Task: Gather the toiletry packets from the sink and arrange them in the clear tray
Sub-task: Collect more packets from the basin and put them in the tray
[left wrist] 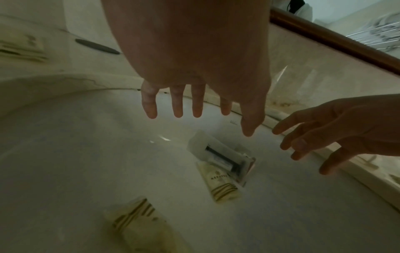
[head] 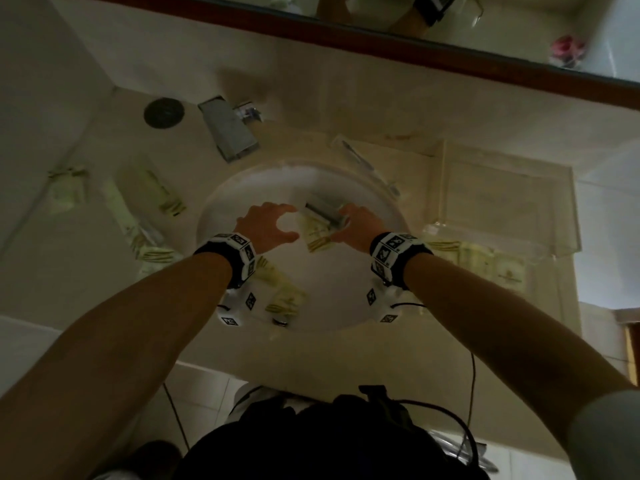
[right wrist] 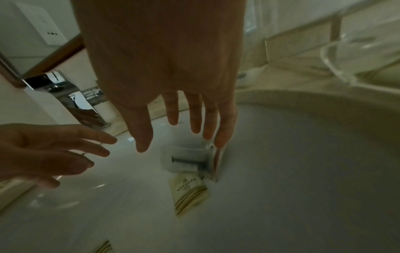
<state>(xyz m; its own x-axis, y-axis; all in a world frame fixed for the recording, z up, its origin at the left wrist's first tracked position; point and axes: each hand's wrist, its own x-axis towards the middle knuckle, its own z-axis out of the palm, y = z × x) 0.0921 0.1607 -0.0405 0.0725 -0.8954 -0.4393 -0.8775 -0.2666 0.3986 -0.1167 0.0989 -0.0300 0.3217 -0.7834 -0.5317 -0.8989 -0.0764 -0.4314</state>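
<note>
In the white sink basin (head: 346,296) a cream striped packet (head: 317,233) (left wrist: 220,185) (right wrist: 188,191) lies under a clear razor packet (head: 323,211) (left wrist: 223,157) (right wrist: 188,160). My left hand (head: 273,225) (left wrist: 194,109) hovers just left of them, fingers spread, holding nothing. On their right side my right hand (head: 349,221) (right wrist: 184,130) reaches down with straight fingers, the little finger at the razor packet's edge. Another cream packet (head: 282,289) (left wrist: 138,222) lies nearer me in the basin. The clear tray (head: 502,202) stands on the counter to the right.
The chrome faucet (head: 230,129) stands behind the basin, a dark round cap (head: 163,112) to its left. More cream packets (head: 152,195) lie on the left counter and others (head: 485,261) in front of the tray. A wrapped toothbrush (head: 367,168) lies by the basin's far rim.
</note>
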